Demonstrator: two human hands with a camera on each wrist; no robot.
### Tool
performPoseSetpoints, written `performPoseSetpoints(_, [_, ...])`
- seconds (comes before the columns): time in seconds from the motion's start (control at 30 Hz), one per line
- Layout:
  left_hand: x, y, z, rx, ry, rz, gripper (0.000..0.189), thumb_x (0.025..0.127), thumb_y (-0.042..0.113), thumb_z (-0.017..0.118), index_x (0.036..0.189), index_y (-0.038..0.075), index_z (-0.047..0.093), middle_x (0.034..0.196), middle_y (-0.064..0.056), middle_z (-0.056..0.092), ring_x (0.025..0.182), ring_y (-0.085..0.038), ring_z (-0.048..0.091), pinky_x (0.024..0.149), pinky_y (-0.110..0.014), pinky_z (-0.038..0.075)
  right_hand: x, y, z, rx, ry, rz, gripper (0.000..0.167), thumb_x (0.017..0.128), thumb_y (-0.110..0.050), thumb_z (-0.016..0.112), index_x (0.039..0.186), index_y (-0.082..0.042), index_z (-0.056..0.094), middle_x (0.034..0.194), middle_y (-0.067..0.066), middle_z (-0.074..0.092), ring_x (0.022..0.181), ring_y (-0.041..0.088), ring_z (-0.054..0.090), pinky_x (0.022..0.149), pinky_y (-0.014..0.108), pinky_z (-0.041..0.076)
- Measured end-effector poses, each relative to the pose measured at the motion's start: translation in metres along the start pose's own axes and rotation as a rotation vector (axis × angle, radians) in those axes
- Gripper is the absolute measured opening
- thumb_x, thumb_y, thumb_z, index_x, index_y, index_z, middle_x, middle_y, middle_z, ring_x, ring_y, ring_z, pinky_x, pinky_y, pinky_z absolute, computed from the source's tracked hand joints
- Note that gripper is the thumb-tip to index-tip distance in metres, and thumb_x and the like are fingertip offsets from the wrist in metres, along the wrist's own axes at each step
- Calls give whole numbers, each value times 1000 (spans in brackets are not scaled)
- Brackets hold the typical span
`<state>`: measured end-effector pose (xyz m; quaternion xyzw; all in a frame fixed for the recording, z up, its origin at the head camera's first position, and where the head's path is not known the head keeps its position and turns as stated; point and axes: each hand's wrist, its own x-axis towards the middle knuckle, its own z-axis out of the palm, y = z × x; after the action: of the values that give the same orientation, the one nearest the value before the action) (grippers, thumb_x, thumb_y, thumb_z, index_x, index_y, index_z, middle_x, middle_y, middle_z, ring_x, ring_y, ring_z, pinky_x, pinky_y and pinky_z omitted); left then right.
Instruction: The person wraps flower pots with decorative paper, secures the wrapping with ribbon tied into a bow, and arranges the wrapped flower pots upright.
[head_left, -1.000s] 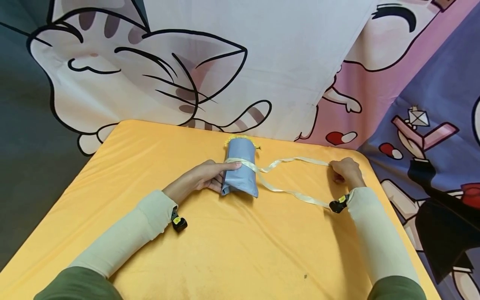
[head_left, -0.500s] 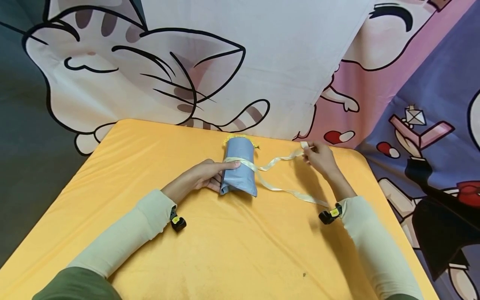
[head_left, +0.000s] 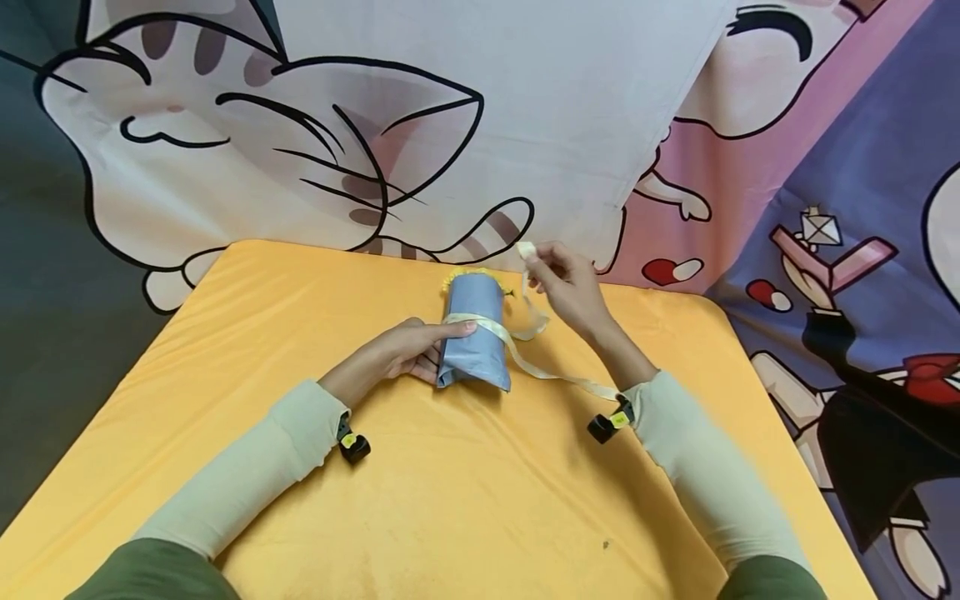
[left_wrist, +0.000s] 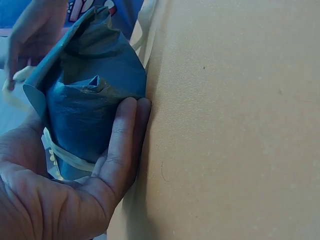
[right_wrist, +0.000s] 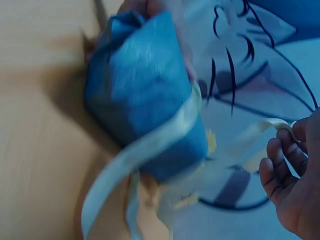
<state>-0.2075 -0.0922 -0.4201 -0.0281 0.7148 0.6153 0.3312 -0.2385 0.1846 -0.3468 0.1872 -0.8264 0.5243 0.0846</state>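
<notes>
Blue wrapped bundle (head_left: 480,354): far part of counter (head_left: 465,500), long axis running near-to-far, yellow-flower (head_left: 455,277) end pointing away from the person, folded end nearer | left hand (head_left: 408,348): fingers grasping bundle, thumb on top beside ribbon (head_left: 542,371) | right hand (head_left: 570,283): fingers pinching ribbon's end, right of flowers

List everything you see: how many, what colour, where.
table: one, yellow, centre
bundle: one, blue, near the table's far edge
flowers: count unclear, yellow, at the bundle's far end
ribbon: one, cream, around the bundle, trailing rightward
backdrop: pieces unclear, white, pink, purple, behind and right
floor: one, dark grey, far left
wrist cameras: two, black, one on each wrist
sleeves: two, pale and green, on the arms
left grip: one, bare, holding the bundle
right grip: one, bare, pinching the ribbon
</notes>
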Motion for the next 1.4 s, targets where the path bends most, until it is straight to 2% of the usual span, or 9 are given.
performPoseSetpoints(0.27, [0, 0, 0, -8, 6, -15, 59, 99, 64, 80, 91, 5, 76, 74, -4, 73, 65, -16, 76, 70, -35, 70, 21, -22, 55, -44, -153, -166, 24, 117, -16, 63, 129, 0, 76, 98, 21, 74, 86, 45, 71, 67, 23, 49])
performPoseSetpoints(0.4, [0, 1, 0, -24, 2, -15, 57, 98, 63, 81, 84, 8, 76, 66, -2, 71, 60, -15, 75, 67, -33, 69, 28, -32, 75, -113, -246, -209, 30, 118, -19, 62, 140, -2, 75, 107, 17, 78, 91, 36, 72, 77, 28, 54])
performPoseSetpoints(0.5, [0, 0, 0, -33, -3, -14, 57, 99, 62, 81, 82, 8, 75, 64, -1, 69, 58, -15, 75, 66, -33, 69, 28, -37, 81, -222, -348, -185, 39, 120, -28, 60, 153, -11, 69, 117, 9, 80, 99, 24, 74, 84, 34, 58])
performPoseSetpoints(0.63, [-1, 0, -1, -29, -7, -14, 56, 100, 62, 80, 88, 7, 74, 66, -1, 69, 61, -15, 76, 69, -33, 69, 14, -36, 74, -312, -349, -93, 40, 120, -33, 58, 154, -14, 69, 117, 5, 81, 100, 21, 75, 84, 39, 60])
performPoseSetpoints(0.8, [1, 0, -2, -21, -7, -23, 59, 100, 63, 78, 99, 4, 75, 75, -5, 75, 67, -17, 78, 71, -34, 70, -22, -32, 50, -266, -261, 170, 32, 116, -35, 62, 111, -8, 79, 87, 6, 76, 74, 23, 71, 68, 39, 60])
performPoseSetpoints(0.97, [2, 1, -2, -20, -1, -17, 63, 100, 63, 78, 104, 0, 75, 79, -7, 76, 68, -18, 78, 71, -35, 70, -59, -23, 28, -193, -411, 493, 57, 115, -52, 61, 88, -3, 71, 75, 8, 73, 66, 20, 73, 67, 39, 67])
performPoseSetpoints(1.07, [2, 4, -2, -18, 3, -6, 63, 100, 62, 79, 104, -1, 74, 78, -7, 75, 67, -18, 77, 71, -36, 70, -74, -11, 24, -133, -478, 607, 67, 114, -63, 58, 92, -1, 73, 83, 11, 78, 75, 20, 77, 73, 38, 69])
performPoseSetpoints(1.2, [-1, 6, -2, -7, 5, -2, 62, 101, 61, 78, 102, -1, 74, 78, -7, 75, 67, -19, 77, 71, -36, 70, -81, 3, 31, -1, -500, 676, 71, 114, -66, 54, 103, 2, 72, 97, 14, 80, 89, 22, 79, 87, 38, 70])
performPoseSetpoints(1.4, [0, 4, -2, -3, -8, -19, 59, 103, 60, 76, 101, 1, 74, 77, -6, 73, 66, -17, 77, 71, -35, 70, -75, 8, 51, 191, -455, 676, 72, 113, -65, 55, 145, -1, 62, 119, 10, 71, 104, 21, 73, 91, 38, 68])
